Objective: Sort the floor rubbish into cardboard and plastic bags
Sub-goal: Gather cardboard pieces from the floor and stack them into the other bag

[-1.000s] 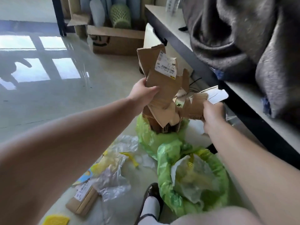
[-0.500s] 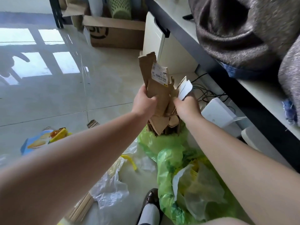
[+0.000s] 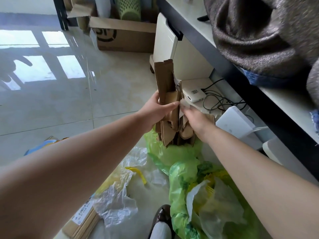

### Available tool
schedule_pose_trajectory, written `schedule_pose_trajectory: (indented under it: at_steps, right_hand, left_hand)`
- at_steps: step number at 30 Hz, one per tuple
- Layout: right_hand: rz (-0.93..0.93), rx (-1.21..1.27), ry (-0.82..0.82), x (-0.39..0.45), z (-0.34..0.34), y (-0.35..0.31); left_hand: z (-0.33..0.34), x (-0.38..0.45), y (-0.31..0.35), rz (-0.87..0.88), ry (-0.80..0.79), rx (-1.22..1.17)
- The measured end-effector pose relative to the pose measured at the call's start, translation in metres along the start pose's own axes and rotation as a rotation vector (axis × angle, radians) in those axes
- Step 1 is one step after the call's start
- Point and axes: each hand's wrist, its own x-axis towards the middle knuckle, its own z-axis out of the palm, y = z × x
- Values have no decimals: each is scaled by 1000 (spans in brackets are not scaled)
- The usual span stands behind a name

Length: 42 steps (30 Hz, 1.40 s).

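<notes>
Cardboard pieces, stiff, light and probably prone to fanning apart, stood over the far green bag, left hand and right hand each grasping the bundle mid-height.

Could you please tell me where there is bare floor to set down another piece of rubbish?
The tiled floor left of the left hand, reaching toward the cardboard box, looks bare. It is crowded near the shoe: clear plastic, green bags and flat cardboard. Cables crowd the floor beyond the right hand.
</notes>
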Motion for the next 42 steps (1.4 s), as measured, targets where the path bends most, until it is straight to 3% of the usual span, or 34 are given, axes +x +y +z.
schedule_pose_trajectory:
  at_steps: [5,11,19,23,27,31,39,42]
  right_hand:
    - [13,-347,67,12,3,13]
    - [-10,-593,332,22,-5,29]
    - [-28,-919,272,32,5,37]
    - [-7,-752,309,29,0,38]
    - [-27,-584,304,18,-5,30]
    - [-46,-608,274,2,-7,11]
    - [-67,-725,235,-37,11,-22]
    - [-201,-730,262,-50,26,-31]
  left_hand:
    - [11,18,-19,32,130,240]
    - [23,26,-31,91,159,415]
    - [26,35,-51,68,128,574]
    - [32,40,-54,68,119,578]
    - [20,35,-54,99,130,417]
    - [6,17,-51,100,206,344]
    - [-13,-39,-28,187,205,306]
    - [-36,-64,-33,110,190,252]
